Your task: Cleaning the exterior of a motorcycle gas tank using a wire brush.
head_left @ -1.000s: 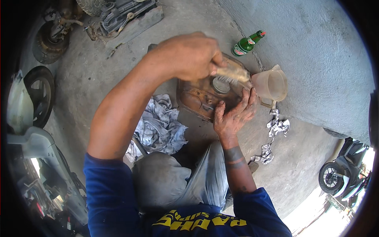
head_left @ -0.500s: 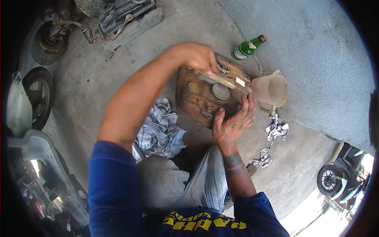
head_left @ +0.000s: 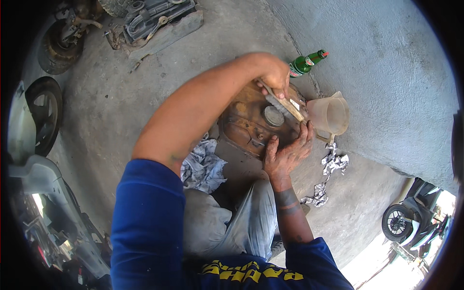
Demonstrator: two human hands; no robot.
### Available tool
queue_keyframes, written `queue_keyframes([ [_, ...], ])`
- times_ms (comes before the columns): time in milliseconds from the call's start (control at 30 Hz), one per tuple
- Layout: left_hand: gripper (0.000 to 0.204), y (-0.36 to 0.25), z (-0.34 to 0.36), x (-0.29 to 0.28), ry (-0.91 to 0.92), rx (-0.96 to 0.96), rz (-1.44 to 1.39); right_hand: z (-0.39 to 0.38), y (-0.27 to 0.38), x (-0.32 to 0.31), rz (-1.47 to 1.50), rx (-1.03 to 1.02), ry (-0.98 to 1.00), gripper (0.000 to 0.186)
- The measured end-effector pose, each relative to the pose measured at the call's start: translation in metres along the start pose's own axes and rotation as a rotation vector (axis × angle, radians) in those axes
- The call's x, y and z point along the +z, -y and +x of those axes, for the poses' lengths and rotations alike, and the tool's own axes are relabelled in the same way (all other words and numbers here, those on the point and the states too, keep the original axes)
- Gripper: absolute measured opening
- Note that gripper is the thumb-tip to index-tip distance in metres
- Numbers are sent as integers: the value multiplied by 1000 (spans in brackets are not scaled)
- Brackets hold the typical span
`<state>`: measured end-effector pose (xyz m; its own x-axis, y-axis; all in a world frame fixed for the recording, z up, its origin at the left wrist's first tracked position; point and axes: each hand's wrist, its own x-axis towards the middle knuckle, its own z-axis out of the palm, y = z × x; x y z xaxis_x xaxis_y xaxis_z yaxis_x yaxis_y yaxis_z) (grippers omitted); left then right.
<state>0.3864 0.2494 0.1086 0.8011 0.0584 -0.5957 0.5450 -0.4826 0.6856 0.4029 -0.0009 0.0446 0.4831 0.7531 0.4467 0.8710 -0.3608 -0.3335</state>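
A rusty brown metal tank (head_left: 239, 124) lies on the floor in front of me, with a round grey cap (head_left: 274, 116) on its top. My left hand (head_left: 273, 76) reaches across and is closed round one end of a wooden-handled brush (head_left: 296, 112). The brush's grey bristles face the cap's side, close over the tank top. Spread fingers of my right hand (head_left: 286, 153) rest on the tank's near right edge, close to the brush's far end. Part of the tank is hidden beneath my left forearm and hand.
A translucent plastic jug (head_left: 338, 116) and a green glass bottle (head_left: 307, 64) stand beside the blue-grey wall (head_left: 386, 72). Stained cloth (head_left: 205, 166) is bunched left of the tank; crumpled strips (head_left: 319, 193) lie right. Vehicle parts (head_left: 159, 24) and a wheel (head_left: 44, 116) are at left.
My left hand has moved right with the brush, toward the bottle, now hiding part of it. My right hand stays at the tank's edge.
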Motion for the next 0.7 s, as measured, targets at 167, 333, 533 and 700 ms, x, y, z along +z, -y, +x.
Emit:
queue_keyframes([
  [167,26,8,-40,-39,-135,2,183,2,1,-3,-17,18,-3,61],
  [333,26,-14,26,48,-454,-134,326,0,3,-3,-116,-12,222,52],
  [533,26,-57,-10,-15,-337,-52,554,1,-1,-5,-89,49,157,52],
  [700,26,-22,32,34,-526,-58,415,2,4,-4,-45,41,173,52],
])
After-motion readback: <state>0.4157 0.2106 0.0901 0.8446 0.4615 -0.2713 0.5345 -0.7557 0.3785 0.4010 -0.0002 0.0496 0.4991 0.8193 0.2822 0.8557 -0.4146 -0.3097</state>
